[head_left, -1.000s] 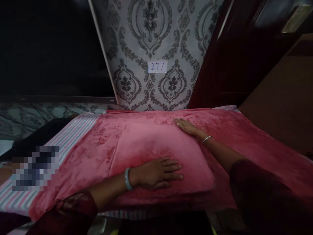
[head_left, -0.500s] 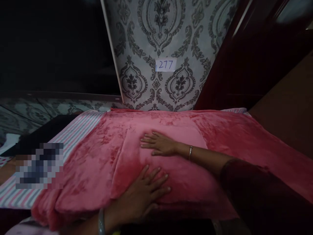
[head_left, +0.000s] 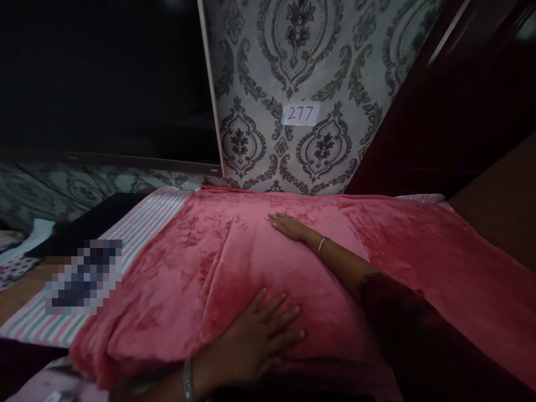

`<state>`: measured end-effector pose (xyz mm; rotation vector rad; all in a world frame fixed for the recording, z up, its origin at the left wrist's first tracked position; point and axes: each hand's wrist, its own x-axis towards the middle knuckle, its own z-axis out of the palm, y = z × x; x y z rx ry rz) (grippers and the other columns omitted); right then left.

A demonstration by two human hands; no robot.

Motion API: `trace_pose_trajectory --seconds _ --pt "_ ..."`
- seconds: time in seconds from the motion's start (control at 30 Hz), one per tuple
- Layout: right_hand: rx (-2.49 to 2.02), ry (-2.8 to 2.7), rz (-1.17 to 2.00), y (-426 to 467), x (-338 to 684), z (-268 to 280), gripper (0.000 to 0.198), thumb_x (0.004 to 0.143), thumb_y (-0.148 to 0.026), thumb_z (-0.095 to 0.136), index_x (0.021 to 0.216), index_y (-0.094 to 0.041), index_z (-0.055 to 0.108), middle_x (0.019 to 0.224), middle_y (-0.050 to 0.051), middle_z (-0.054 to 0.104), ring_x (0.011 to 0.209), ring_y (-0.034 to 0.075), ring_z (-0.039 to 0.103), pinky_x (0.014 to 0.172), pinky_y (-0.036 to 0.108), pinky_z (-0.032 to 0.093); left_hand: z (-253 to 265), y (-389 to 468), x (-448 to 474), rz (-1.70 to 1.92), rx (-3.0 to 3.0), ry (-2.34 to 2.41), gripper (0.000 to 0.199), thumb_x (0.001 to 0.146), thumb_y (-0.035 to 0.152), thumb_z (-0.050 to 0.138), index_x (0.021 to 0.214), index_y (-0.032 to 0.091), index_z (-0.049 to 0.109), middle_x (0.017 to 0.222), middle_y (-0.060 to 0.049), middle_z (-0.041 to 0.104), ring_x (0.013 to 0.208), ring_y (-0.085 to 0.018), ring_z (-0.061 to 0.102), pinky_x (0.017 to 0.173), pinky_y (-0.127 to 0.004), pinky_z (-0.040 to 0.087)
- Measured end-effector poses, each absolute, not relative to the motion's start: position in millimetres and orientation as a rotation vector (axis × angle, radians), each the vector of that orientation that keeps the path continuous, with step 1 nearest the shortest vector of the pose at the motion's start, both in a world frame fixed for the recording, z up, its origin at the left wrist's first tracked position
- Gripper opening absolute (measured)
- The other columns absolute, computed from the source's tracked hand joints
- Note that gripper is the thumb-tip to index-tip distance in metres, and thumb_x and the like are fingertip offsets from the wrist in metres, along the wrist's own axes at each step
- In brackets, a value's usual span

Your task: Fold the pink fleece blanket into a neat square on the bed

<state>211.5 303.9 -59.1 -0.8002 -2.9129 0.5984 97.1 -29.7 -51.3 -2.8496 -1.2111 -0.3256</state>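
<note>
Grey damask-patterned wallpaper (head_left: 293,50) carries a small white label (head_left: 300,114) reading 277 (handwritten). Below it, a pink plush blanket (head_left: 176,268) covers a raised pillow-shaped bulge. Left hand (head_left: 255,340) and right hand (head_left: 291,227) both lie flat, fingers spread, pressing on it, gripping nothing.

pixelated patch (head_left: 84,277): unreadable | left hand (head_left: 255,340): wrist cut by bottom edge | pink blanket (head_left: 419,251): right end cropped

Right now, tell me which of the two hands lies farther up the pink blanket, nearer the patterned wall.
The right hand, with a thin metal bangle, lies flat nearer the patterned wall. The left hand presses the pink blanket at its near edge.
</note>
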Motion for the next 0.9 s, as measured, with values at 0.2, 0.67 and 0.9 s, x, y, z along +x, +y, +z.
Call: trace_pose_trajectory --seconds 0.2,0.67,0.9 --pt "-0.878 -2.898 0.572 295 208 -31 0.069 0.105 -0.059 0.025 0.162 -0.021 0.032 0.167 0.008 0.026 0.156 0.027 0.022 0.128 0.049 0.016 -44 -32 99 -0.339 -2.864 -1.216 0.067 0.095 0.036 0.061 0.157 0.030 0.035 0.169 -0.004 0.027 0.157 -0.029 0.019 0.128 -0.058 0.012" --pt "0.270 -3.073 0.291 172 164 -33 0.054 0.105 -0.051 0.043 0.157 -0.037 0.038 0.167 0.001 0.028 0.157 0.024 0.014 0.126 0.052 0.005 -67 -67 59 -0.401 -2.597 -1.494 0.072 0.098 0.039 0.056 0.161 0.029 0.024 0.166 -0.004 0.034 0.157 -0.027 0.018 0.125 -0.060 -0.009" --pt "-0.221 -3.069 0.463 253 111 -40 0.057 0.105 -0.055 0.038 0.158 -0.034 0.038 0.168 0.003 0.024 0.157 0.028 0.018 0.126 0.055 0.015 -66 -67 58 -0.357 -2.613 -1.488 0.070 0.098 0.036 0.055 0.161 0.030 0.025 0.167 -0.003 0.030 0.158 -0.028 0.014 0.124 -0.061 -0.012"
